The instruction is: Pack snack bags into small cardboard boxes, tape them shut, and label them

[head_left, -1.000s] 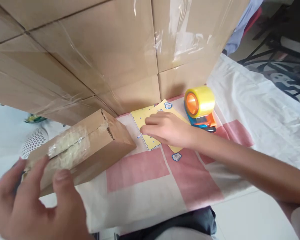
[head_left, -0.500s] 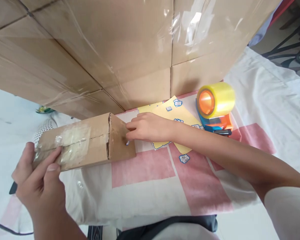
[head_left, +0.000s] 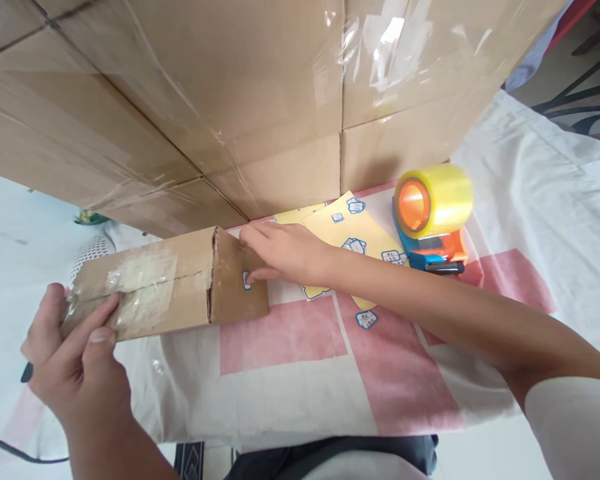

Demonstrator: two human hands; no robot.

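Note:
A long brown cardboard box (head_left: 190,280), with clear tape along its top seam, lies on the cloth-covered table. My left hand (head_left: 80,360) grips its left end, fingers on the taped top. At the box's right end face, my right hand (head_left: 285,253) has its thumb and index finger apart, with fingertips against the cardboard. A small white sticker with a blue edge (head_left: 247,280) is on that face at a fingertip. Yellow sheets (head_left: 330,223) with similar stickers lie partly under my right forearm. One loose sticker (head_left: 367,320) rests on the pink cloth pattern.
A tall wall of taped cardboard boxes (head_left: 280,93) stands behind the table. At the right is an orange and blue tape dispenser (head_left: 437,250) with a large yellow tape roll (head_left: 435,200). A black cable (head_left: 20,455) runs at the lower left.
My right hand has moved slightly left and its fingers have spread, showing the sticker flat on the box's end face. My left hand still grips the box.

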